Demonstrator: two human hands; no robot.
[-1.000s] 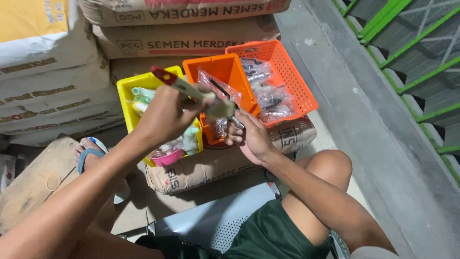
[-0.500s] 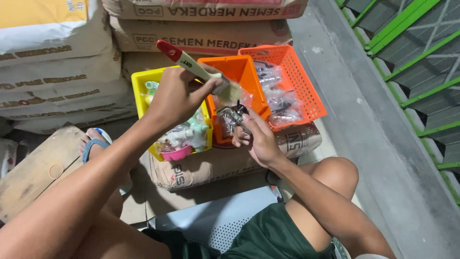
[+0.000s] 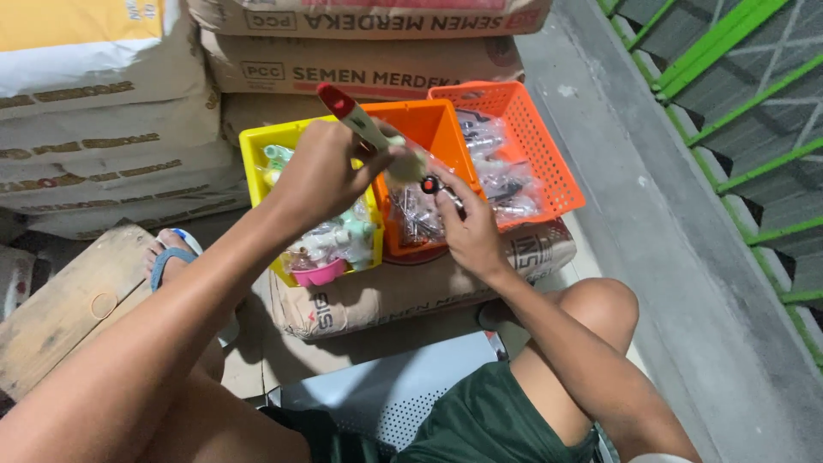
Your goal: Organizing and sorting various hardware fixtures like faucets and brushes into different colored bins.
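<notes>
Seated on the floor, knees up, facing 3 plastic bins lined up on a cement sack (image 3: 403,287) at centre frame.

Left hand (image 3: 321,176), just left of centre, closed around a slim tool (image 3: 364,129) with a red cap and pale handle, possibly a screwdriver or a small brush. Long axis slanted from upper left, red end high, down to lower right, working tip aimed at the right hand.

Right hand (image 3: 467,227), centre frame, pinched shut on a small dark part (image 3: 431,184) with a red spot, held above the front edge of the orange bin (image 3: 420,129). Part too small and partly covered to name for certain. Tool tip and part nearly touching, the tip coming in from the upper left of the part. Both hands about equally near the meeting point, right hand lower and nearer the body.

Yellow bin (image 3: 253,159) under the left hand, with green and white fittings and a pink cup. Orange basket (image 3: 536,146) to the right, filled with clear bags of metal pieces. More stacked sacks (image 3: 111,129) across the top of the frame, a wooden board (image 3: 69,300) at lower left, a green railing (image 3: 737,103) at upper right.
</notes>
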